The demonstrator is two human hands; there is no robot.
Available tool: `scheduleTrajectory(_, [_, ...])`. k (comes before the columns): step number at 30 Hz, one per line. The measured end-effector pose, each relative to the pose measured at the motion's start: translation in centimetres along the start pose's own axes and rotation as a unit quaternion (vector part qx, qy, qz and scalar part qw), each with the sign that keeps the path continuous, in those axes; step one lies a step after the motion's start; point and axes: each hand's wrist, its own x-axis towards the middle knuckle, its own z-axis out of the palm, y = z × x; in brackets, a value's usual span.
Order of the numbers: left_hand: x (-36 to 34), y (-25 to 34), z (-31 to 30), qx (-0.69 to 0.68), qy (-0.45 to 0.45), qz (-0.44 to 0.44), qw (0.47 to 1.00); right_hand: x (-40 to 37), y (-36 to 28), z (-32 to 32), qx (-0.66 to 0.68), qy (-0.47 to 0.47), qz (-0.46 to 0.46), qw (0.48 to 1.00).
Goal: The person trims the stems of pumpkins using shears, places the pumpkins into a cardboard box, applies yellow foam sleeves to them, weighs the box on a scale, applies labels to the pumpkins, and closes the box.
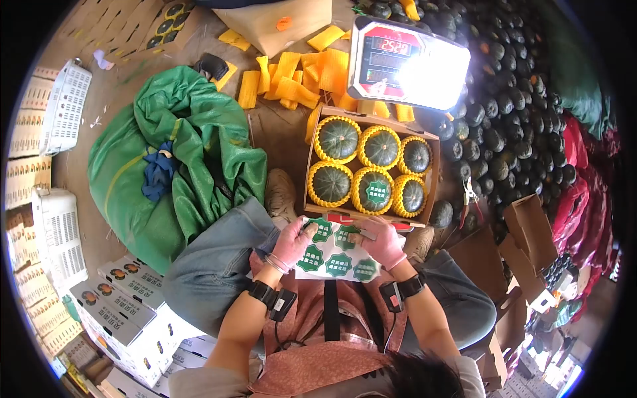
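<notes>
Between my two hands is a white sheet of green stickers [325, 268], held just below the open box. My left hand [292, 244], in a pink glove, is closed on the sheet's left edge. At the upper right of the sheet, my right hand [381, 242], also pink-gloved, has its fingers bent on it near a sticker. The cardboard box [432, 179] holds several dark green squashes [339, 139] in yellow foam nets [316, 142]. One squash in the lower row, in the middle, bears a green sticker [378, 192].
A lit scale display [381, 63] stands behind the box, with yellow foam nets [285, 83] nearby. Green sacks [192, 152] lie left. Loose squashes [504, 106], red-handled clippers [470, 199] and opened cartons [531, 232] are right. White printed boxes [119, 312] are lower left.
</notes>
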Motion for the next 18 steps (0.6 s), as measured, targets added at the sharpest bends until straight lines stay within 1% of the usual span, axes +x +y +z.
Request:
scheduleTrajectory(1, [-0.1, 0.5, 0.2, -0.014, 0.019, -0.011, 1.000, 0.0, 0.1, 0.3, -0.001, -0.004, -0.001, 1.000])
scheduleTrajectory(3, [0.2, -0.4, -0.2, -0.031, 0.020, -0.014, 0.999, 0.2, -0.1, 0.5, -0.088, 0.047, -0.072, 0.992])
scheduleTrajectory(4, [0.3, -0.9, -0.5, -0.046, 0.017, -0.016, 0.999, 0.5, -0.2, 0.5, -0.090, 0.044, -0.072, 0.992])
scheduleTrajectory(5, [0.4, -1.4, -0.7, -0.022, 0.045, -0.032, 0.998, 0.9, -0.3, 0.4, -0.051, 0.028, -0.115, 0.992])
scheduleTrajectory(6, [0.5, -1.9, -1.1, -0.026, 0.047, -0.033, 0.998, 1.5, -0.4, 0.2, -0.013, 0.012, -0.157, 0.987])
scheduleTrajectory(7, [0.7, -2.2, -1.6, 0.104, 0.093, -0.029, 0.990, 2.3, -0.3, 0.2, 0.123, -0.030, -0.128, 0.984])
scheduleTrajectory(8, [0.9, -2.6, -2.0, 0.232, 0.138, -0.025, 0.963, 3.2, 0.3, -0.1, 0.334, -0.075, -0.047, 0.939])
scheduleTrajectory(9, [0.7, -0.7, -1.9, 0.269, 0.149, -0.042, 0.951, 4.7, -0.1, -0.8, 0.241, -0.051, 0.010, 0.969])
scheduleTrajectory(10, [0.8, -1.4, -2.1, 0.268, 0.151, -0.042, 0.951, 6.3, -0.6, -1.4, 0.146, -0.026, 0.066, 0.987])
scheduleTrajectory(12, [1.0, -3.3, -2.4, 0.297, 0.104, 0.019, 0.949, 9.2, 1.0, -0.2, 0.080, 0.000, 0.131, 0.988])
scheduleTrajectory(13, [0.7, -3.0, -2.1, 0.275, 0.080, 0.017, 0.958, 10.4, 1.3, 0.3, 0.031, 0.001, 0.125, 0.992])
scheduleTrajectory(14, [0.4, -3.0, -1.8, 0.290, 0.073, 0.041, 0.953, 11.1, 1.6, 1.0, 0.030, 0.000, 0.124, 0.992])
scheduleTrajectory(16, [0.3, -3.4, -1.5, 0.274, 0.053, 0.051, 0.959, 12.3, 2.1, 2.7, 0.005, 0.009, 0.123, 0.992])
scheduleTrajectory(18, [0.4, -3.5, -1.2, 0.292, 0.053, 0.060, 0.953, 13.1, 2.2, 3.9, 0.010, 0.019, 0.131, 0.991])
